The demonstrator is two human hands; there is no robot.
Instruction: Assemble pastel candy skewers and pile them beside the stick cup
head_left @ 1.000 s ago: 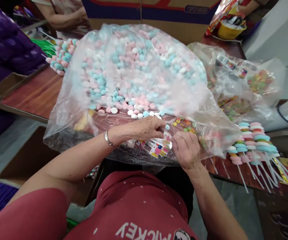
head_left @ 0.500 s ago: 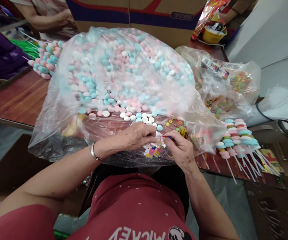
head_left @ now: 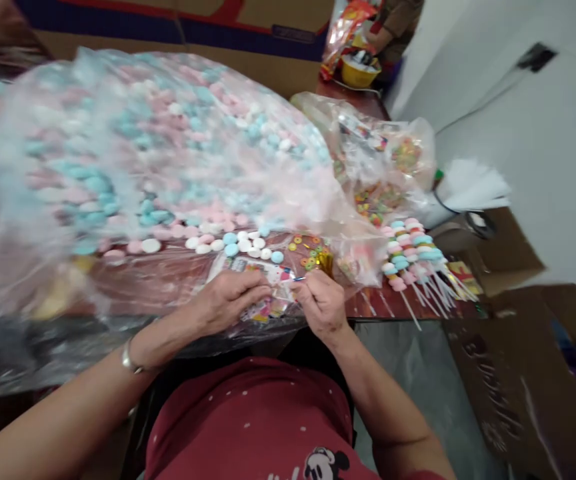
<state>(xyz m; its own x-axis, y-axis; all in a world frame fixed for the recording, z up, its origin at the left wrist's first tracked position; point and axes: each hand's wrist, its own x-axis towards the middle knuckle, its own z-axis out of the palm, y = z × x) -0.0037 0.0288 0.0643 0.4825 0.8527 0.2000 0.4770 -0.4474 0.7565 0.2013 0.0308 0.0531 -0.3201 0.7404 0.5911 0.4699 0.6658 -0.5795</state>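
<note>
My left hand (head_left: 235,298) is closed in a pinch at the table's front edge, over printed plastic packaging (head_left: 263,310). My right hand (head_left: 321,303) is closed a little to its right, with a thin dark blue piece (head_left: 298,279) showing at its fingertips. A small, blurred whitish clear strip (head_left: 283,289) spans the gap between the hands, and its ends are hidden by my fingers. Just beyond the hands lie loose white, pink and blue candies (head_left: 253,243). Small fruit-coloured rings (head_left: 304,245) and gold ties (head_left: 324,261) sit beyond my right hand.
A big clear bag (head_left: 183,153) of pastel candies covers much of the table. Candy skewers (head_left: 413,250) with white sticks lie to the right. Behind them are a bag of coloured rings (head_left: 388,160) and a bundle of white sticks (head_left: 473,187). A cardboard box (head_left: 518,380) stands at lower right.
The view has swung to the right, so the table's contents appear farther left. My hands stay close together, with more of the whitish strip showing between them; my left hand has drawn slightly away from the loose candies.
</note>
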